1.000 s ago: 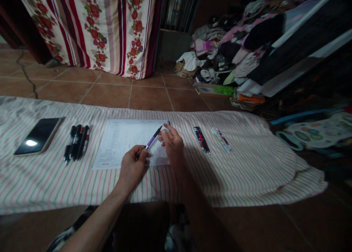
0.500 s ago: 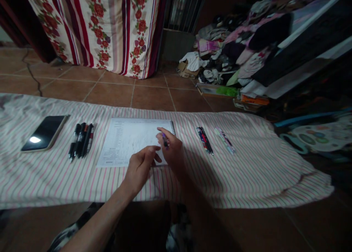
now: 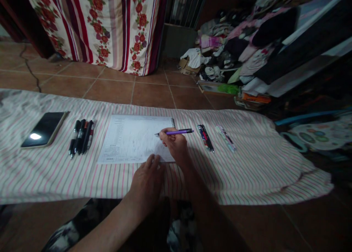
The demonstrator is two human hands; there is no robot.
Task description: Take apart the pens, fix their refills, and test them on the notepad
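My right hand (image 3: 175,144) grips a purple pen (image 3: 176,132), which lies nearly level with its tip pointing left over the spiral notebook page (image 3: 132,138). My left hand (image 3: 147,180) rests flat with fingers stretched out on the striped cloth (image 3: 247,164), its fingertips touching the lower edge of the page. The page bears a printed table and faint scribbles.
A phone (image 3: 44,129) and a bunch of dark pens (image 3: 81,136) lie left of the notebook. Two pens (image 3: 205,137) and a pale pen (image 3: 225,137) lie to its right. A floral curtain (image 3: 104,25) and a heap of clothes (image 3: 233,50) stand behind on the tiled floor.
The purple pen passed from both hands into my right hand alone and turned level, tip to the left. My left hand let go, drew back and settled flat at the page's lower edge.
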